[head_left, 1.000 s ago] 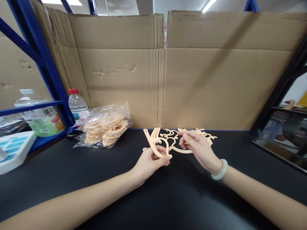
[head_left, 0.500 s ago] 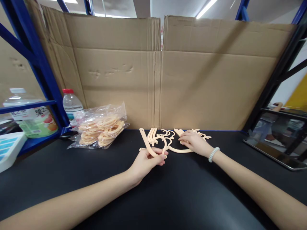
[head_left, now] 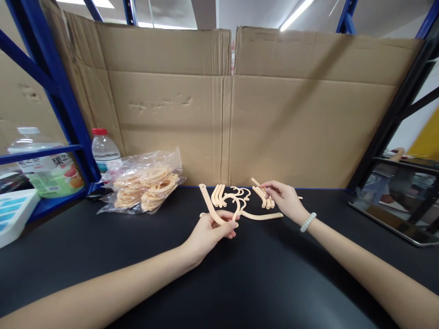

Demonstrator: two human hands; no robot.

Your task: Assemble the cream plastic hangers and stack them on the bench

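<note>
My left hand [head_left: 216, 228] is closed around a beige plastic hanger part [head_left: 210, 204], with a long flat arm rising to the left and a curved hook section on the right. Pinched in the fingertips of my right hand [head_left: 283, 198] is a slim beige hanger arm [head_left: 255, 182] with small holes, its far end tilted up and the rest hidden by the fingers. Below that hand lie several loose hanger arms [head_left: 265, 200]. A curved hanger piece [head_left: 262, 216] rests on the table just right of my left hand. Behind it are several hooks [head_left: 244, 192] and another row of arms [head_left: 217, 194].
On the left, a clear bag [head_left: 147, 183] of beige parts lies before a red-capped bottle [head_left: 104, 148]. A large labelled bottle [head_left: 51, 169] and a white tray [head_left: 15, 214] stand farther left. Cardboard [head_left: 164, 100] walls the black table's [head_left: 240, 283] back. A metal-edged tray [head_left: 391, 221] sits right.
My right hand has risen slightly and moved right from the loose pieces, lifting a slim hanger arm. My left hand keeps its hold in nearly the same place.
</note>
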